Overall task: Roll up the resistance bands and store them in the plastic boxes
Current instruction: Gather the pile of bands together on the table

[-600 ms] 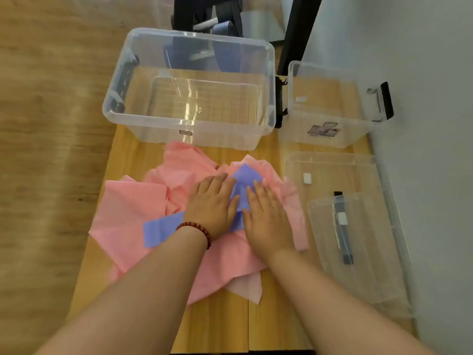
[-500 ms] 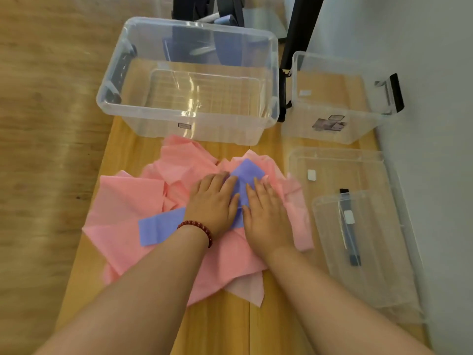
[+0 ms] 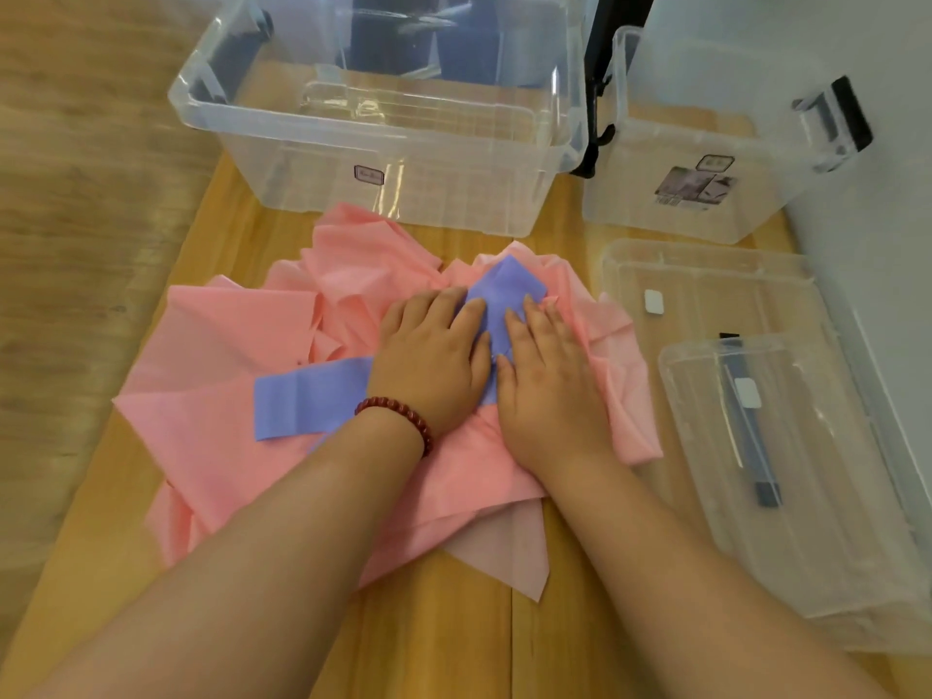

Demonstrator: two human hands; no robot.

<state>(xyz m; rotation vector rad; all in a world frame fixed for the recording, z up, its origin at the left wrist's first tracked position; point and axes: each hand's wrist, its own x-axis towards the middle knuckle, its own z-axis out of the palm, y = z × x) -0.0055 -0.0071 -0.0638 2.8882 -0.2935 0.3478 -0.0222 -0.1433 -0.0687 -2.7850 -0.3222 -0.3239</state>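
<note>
Both hands lie flat, palms down and fingers straight, side by side on a heap of bands on the wooden table. The left hand, with a red bead bracelet at its wrist, presses on the purple band, which runs out from under its palm to the left and shows again as a folded corner just beyond its fingertips. The right hand presses beside it, its fingers touching the same purple corner; neither hand grips anything. Under and around both hands spreads the crumpled pile of pink bands. Beyond the fingertips stands the large clear box, open and holding no band, with the smaller clear box to its right. To the right of the right hand lie two clear lids, one overlapping the other.
</note>
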